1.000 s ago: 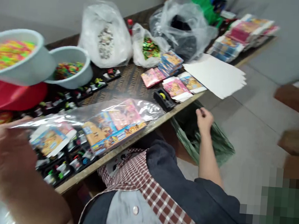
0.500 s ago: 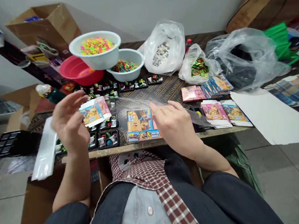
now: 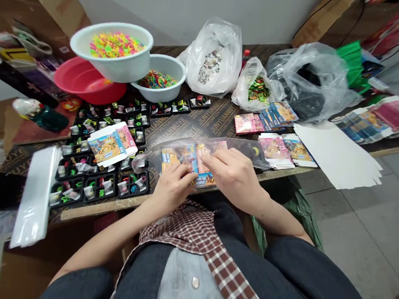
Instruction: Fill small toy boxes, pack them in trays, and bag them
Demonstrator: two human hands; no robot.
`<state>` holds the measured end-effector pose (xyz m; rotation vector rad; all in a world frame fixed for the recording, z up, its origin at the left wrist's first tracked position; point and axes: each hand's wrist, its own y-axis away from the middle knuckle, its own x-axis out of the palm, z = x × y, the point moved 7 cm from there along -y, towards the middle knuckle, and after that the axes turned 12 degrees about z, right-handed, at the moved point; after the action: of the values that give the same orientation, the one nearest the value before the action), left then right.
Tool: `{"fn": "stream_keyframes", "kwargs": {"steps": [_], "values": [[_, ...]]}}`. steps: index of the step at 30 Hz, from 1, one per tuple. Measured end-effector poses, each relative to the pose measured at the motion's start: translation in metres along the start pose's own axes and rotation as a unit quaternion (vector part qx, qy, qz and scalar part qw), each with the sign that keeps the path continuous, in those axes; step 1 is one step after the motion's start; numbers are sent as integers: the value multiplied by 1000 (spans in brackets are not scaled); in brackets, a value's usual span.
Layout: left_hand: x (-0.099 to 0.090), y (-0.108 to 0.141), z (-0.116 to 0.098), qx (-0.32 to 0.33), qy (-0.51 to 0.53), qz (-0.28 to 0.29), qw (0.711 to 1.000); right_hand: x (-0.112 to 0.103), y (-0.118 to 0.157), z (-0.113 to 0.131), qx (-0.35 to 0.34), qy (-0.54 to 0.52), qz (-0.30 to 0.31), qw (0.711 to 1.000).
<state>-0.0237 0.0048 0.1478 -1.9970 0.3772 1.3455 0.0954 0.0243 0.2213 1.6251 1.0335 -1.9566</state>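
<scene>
A clear plastic bag [image 3: 151, 152] lies at the table's front edge with blue and pink printed boxes [image 3: 188, 155] inside or under it. My left hand [image 3: 173, 184] rests on the lower left of the boxes, its fingers curled together on the plastic. My right hand [image 3: 234, 175] is at their right side, fingers bent and pressed on the film over the pink box. The bag's right end reaches toward two stacks of flat cartons. What lies under my fingertips is hidden.
Black trays [image 3: 101, 185] of small toys fill the left, with printed cartons [image 3: 112, 145] on top. White plastic sleeves [image 3: 37, 196] overhang the front left edge. Behind stand a light blue basin [image 3: 111, 64], a red basin [image 3: 87, 83] and a white bag [image 3: 214, 68]. White sheets [image 3: 337, 155] lie right.
My left hand has come down from the raised, spread position at the left onto the bagged boxes. My right hand stays on the plastic at their right. The view has shifted slightly.
</scene>
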Motion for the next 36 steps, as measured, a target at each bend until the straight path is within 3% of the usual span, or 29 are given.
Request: {"fn": "stream_keyframes", "kwargs": {"steps": [3,7,10,15,18,23,25,27,31,34,36], "values": [[-5,0,1,1,24,-15,1000,6,4,-1,-2,-17,4,1000],[1,-5,9,-20,72,21,997,9,5,1,-20,-20,-13,1000],[7,-13,25,-88,101,28,991,17,8,8,-39,-4,-23,999],[18,-24,51,-188,173,-14,967,48,24,25,-68,30,-59,995],[15,-25,58,-185,209,-22,960,68,35,27,-80,41,-99,991],[-1,-17,51,-132,265,61,953,87,41,21,-101,37,-128,986],[-4,-15,47,-148,270,58,950,91,40,18,-103,18,-129,986],[-5,-17,47,-193,241,3,951,95,38,16,-102,-2,-126,987],[-14,-17,47,-259,157,-181,936,100,32,11,-109,-4,-121,987],[-26,2,47,-280,114,-277,912,103,24,4,-108,18,-110,988],[-25,25,54,-309,134,-298,893,104,19,-1,-111,28,-112,987]]}}
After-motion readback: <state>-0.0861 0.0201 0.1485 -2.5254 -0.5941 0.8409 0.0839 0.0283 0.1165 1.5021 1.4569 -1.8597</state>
